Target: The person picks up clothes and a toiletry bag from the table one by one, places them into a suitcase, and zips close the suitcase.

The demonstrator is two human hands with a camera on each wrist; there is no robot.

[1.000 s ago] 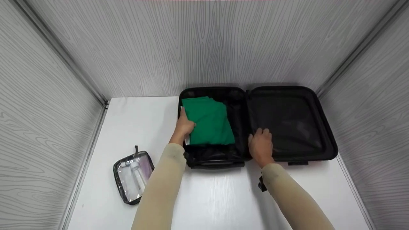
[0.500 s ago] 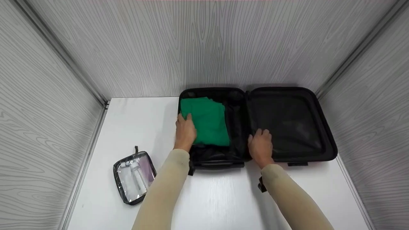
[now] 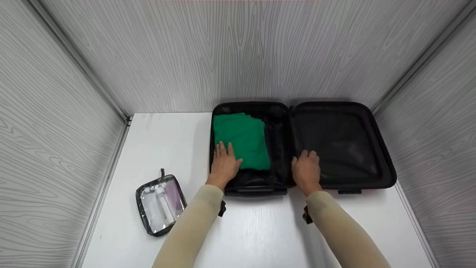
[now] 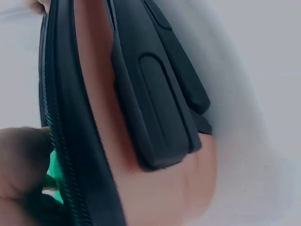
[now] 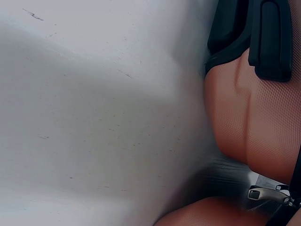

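A folded green garment (image 3: 247,139) lies in the left half of a spread-open suitcase (image 3: 344,139). My left hand (image 3: 225,165) rests on the garment's near-left corner, its fingers spread and straight. In the left wrist view, part of that hand (image 4: 21,165) shows beside the zippered rim, with a bit of green cloth (image 4: 55,174) behind it. My right hand (image 3: 306,171) holds the near edge of the suitcase beside the hinge, its fingers bent over the rim. The right wrist view shows the ribbed shell (image 5: 254,117) and a metal zipper pull (image 5: 265,194), but not the fingers.
A clear pouch (image 3: 160,206) with black trim lies on the white table (image 3: 167,141) at the left, a white bottle and something purple inside. The suitcase handle (image 3: 256,192) faces me. Grey wood-grain walls (image 3: 238,52) enclose the back and sides.
My left hand has let go of the garment's left edge, moved toward me, and flattened onto its near corner. The garment shifted slightly left, lying flatter. My right hand stays at the suitcase rim.
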